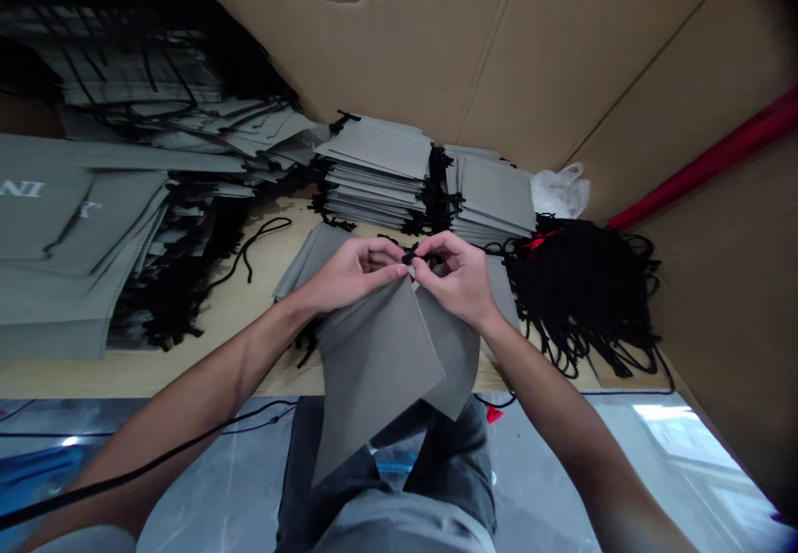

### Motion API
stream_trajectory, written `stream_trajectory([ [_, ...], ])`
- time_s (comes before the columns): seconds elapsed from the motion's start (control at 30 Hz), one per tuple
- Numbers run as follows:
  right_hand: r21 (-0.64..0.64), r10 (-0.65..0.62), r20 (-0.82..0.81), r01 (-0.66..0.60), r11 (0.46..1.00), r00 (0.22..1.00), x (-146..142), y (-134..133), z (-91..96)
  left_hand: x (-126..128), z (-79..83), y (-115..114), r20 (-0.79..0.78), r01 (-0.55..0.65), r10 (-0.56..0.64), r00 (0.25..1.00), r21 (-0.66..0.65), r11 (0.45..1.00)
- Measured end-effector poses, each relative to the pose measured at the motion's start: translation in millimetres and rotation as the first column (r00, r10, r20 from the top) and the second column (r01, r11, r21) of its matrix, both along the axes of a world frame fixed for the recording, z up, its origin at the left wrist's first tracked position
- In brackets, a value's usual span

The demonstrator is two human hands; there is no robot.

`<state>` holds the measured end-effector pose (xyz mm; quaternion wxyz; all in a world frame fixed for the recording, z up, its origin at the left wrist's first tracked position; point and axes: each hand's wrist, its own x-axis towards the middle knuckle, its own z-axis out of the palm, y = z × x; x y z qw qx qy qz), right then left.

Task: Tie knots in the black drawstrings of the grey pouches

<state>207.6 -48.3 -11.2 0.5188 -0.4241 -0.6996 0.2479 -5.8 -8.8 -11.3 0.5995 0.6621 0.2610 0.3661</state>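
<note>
**Left hand (358,274) and right hand (458,278) pinch a black cord (410,259)**

From far away, I look down through the head camera. Closest to me, at the bottom middle of the frame, is a lap in dark trousers (461,470). A thin black cable (155,457) runs across the lower left, in front of the left arm.

A grey piece (380,362) hangs in the middle of the frame, over the front edge of the wooden table (268,374). Its top is up at the fingertips, and its pointy corners droop down over the lap. I see both hands with thumb and fingers closed on the small black cord at that top. The tips almost meet. I cannot tell if the cord has a knot.

On the table, at the right of the frame, is a messy heap of black cords (579,287) with a bit of red. At the left sits a big grey pile (56,212) with white letters on it.

Farther back, I see a middle stack (374,179) of grey pieces and a right stack (492,195) just beside it. A clear plastic bag (561,191) is next to that. Another pile (143,71) fills the upper left. Behind it all stands brown cardboard (405,46), and a red strip (711,158) slants down at the right.
</note>
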Motion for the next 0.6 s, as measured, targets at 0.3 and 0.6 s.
stream_trajectory([
  [0.3,-0.108,0.291,0.091,-0.281,0.954,0.952,23.7,1.8,26.1,-7.4,5.8,-2.5,-0.131,0.016,0.010,0.991,0.194,0.981],
  [0.6,-0.192,0.327,0.011,-0.319,0.928,0.945,21.5,6.6,16.3,-7.6,10.2,-6.3,-0.213,0.042,0.027,0.977,0.312,0.949],
])
